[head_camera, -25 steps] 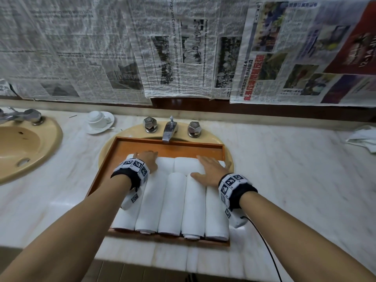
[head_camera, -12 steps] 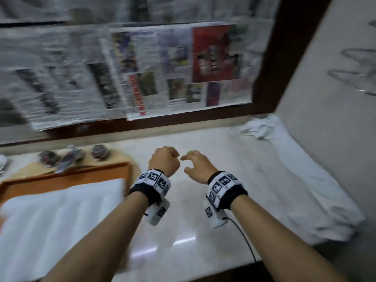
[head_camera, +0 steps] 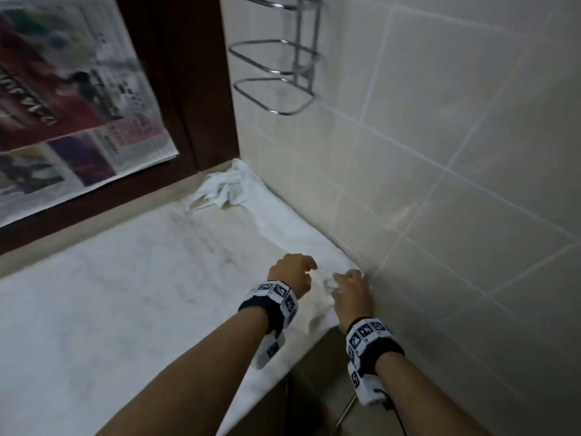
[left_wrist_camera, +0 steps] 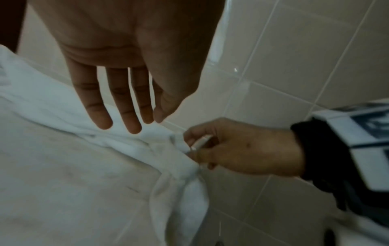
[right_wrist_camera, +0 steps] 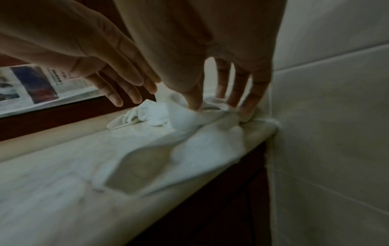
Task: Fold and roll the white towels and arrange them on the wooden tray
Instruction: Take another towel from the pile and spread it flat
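Note:
A loose white towel [head_camera: 283, 225] lies along the tiled wall at the right end of the marble counter [head_camera: 110, 294], and its near corner hangs over the front edge. My right hand [head_camera: 342, 280] pinches the towel [left_wrist_camera: 147, 149] near that corner, thumb against fingers, close to the wall. The right wrist view shows the same hand [right_wrist_camera: 221, 109] dug into the cloth [right_wrist_camera: 189, 133]. Just left of it my left hand [head_camera: 294, 272] hovers over the towel with straight fingers [left_wrist_camera: 124, 108], holding nothing. The wooden tray is out of view.
A crumpled white cloth [head_camera: 220, 190] sits in the back corner. A chrome wire rack [head_camera: 283, 73] hangs on the tiled wall [head_camera: 456, 184] above. Newspaper [head_camera: 78, 105] covers the back wall beside a dark wooden frame [head_camera: 188, 89]. The counter's front edge drops to a dark cabinet [right_wrist_camera: 210, 208].
The head view swung right, away from the tray of rolled towels. Both hands left the rolls and moved to the loose towel by the wall, and the right hand took hold of it.

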Tool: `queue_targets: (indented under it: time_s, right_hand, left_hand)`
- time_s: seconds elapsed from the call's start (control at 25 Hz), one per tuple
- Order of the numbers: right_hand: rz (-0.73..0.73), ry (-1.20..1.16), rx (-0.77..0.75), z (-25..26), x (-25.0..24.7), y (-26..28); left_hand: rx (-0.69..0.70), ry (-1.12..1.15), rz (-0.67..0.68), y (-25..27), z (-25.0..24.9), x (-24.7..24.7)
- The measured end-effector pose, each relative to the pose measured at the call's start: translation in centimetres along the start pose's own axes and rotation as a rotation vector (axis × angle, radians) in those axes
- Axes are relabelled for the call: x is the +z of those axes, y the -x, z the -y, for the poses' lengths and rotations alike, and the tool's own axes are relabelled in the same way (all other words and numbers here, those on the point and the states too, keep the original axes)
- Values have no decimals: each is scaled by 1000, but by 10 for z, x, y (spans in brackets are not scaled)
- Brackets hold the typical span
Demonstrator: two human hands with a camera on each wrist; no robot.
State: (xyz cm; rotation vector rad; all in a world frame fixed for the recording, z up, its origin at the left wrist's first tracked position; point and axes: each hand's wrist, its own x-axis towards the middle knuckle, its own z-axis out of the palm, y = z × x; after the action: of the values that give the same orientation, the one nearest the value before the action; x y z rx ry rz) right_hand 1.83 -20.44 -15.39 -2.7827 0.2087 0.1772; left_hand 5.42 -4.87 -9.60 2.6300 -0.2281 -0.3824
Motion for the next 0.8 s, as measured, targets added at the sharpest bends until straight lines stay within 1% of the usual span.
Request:
queue_targets:
  time_s: [0.08,0.2,0.28,0.32,0.4,0.44,0.52,0.6,0.64,0.72,0.76,0.8]
  right_hand:
    - [-16,-110,-71,-18,-1,-13]
    - [-32,-235,-136,-26,-10,-30]
    - [-3,-246,-162,-31,-14,-34]
    - [30,-233,-148,-33,-14,-34]
    - [102,-173,-71,-37,-13,-34]
    - [113,-146,-60,-40,-11,-35]
    - [56,-125,-82,-40,-14,-39]
    - [-9,-109,-115,-35,-29,-43]
    - [-53,-110,-134,-28,-43,-45]
    - [-181,-154,-232,-6,-77,-51]
    - [-235,-194,-309,11,-99,-56]
    - [-280,-234,-393,31,-120,-60]
  left_hand:
    - [24,-41,50,-11,-13,22]
    - [-18,-10,49,-16,-19,42]
    - [-35,-57,31,-18,-22,49]
    - [-49,-73,24,-18,-22,50]
    - [-73,-56,17,-17,-21,51]
    - [-78,-45,17,-15,-19,51]
    - [-83,-8,12,-14,-14,54]
    - [-86,86,14,-13,-10,58]
    - [-82,136,31,-10,-9,59]
    - [-88,182,49,-1,-10,53]
    - [-121,181,-10,4,-12,42]
    - [-160,184,-146,8,-14,24]
